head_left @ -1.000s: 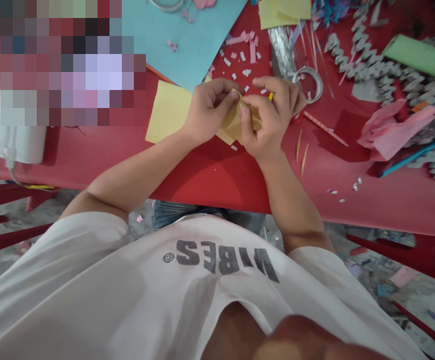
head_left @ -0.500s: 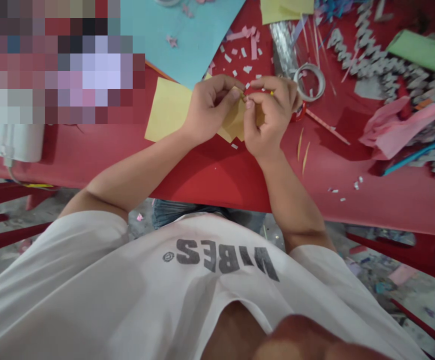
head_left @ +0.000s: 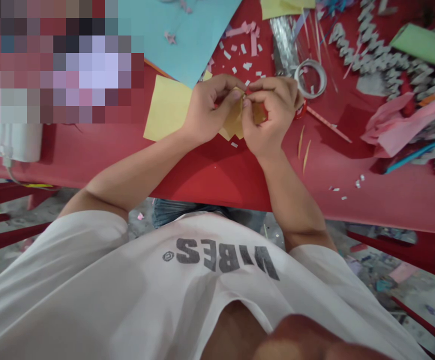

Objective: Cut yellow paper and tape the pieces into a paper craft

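The left hand (head_left: 212,107) and the right hand (head_left: 272,117) are each closed in a narrow pinch on a folded yellow paper piece (head_left: 235,120), held between the fingertips above a red plastic table (head_left: 210,180), just beside a flat yellow paper sheet (head_left: 167,112).

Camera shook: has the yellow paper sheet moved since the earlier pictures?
No: the pale yellow paper sheet sits unchanged beside the pointed corner of the light blue card.

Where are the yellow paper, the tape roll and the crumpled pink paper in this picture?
Yellow paper (head_left: 167,112): head view, bare left part of the sheet.
Tape roll (head_left: 324,79): head view, right side of the ring.
Crumpled pink paper (head_left: 401,127): head view, middle of the crumpled heap.
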The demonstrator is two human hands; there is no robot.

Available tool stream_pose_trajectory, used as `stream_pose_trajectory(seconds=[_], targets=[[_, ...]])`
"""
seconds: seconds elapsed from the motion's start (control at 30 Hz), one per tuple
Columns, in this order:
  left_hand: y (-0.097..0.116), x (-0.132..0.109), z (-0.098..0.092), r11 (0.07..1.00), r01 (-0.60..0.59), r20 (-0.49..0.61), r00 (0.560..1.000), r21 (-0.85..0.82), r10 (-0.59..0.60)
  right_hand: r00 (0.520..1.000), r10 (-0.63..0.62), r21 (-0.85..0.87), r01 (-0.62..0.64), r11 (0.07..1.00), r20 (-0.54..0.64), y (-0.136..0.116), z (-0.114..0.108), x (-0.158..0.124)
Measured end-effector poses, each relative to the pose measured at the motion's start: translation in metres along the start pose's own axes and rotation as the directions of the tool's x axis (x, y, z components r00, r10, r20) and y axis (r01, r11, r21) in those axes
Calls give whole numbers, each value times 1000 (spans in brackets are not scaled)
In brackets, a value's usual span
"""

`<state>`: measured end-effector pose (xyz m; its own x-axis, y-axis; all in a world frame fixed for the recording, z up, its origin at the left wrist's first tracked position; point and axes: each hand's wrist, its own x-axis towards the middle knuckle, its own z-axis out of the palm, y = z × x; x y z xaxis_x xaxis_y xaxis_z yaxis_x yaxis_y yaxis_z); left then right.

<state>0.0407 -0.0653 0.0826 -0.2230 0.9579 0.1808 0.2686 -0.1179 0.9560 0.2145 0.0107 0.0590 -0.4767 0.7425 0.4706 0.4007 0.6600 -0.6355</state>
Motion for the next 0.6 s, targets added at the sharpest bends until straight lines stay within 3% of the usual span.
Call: stream_pose_trajectory(seconds=[0.27,0.5,0.6], targets=[[6,-3,-2,998,60,9,998,25,-60,999,40,1,-40,999,16,-1,2,0],[-30,15,3,976,-204,-47,978,-74,201,998,58,8,-59,998,28,4,3,-2],[-41,20,2,977,-193,7,981,-94,194,999,38,10,-38,999,20,7,4,-2]])
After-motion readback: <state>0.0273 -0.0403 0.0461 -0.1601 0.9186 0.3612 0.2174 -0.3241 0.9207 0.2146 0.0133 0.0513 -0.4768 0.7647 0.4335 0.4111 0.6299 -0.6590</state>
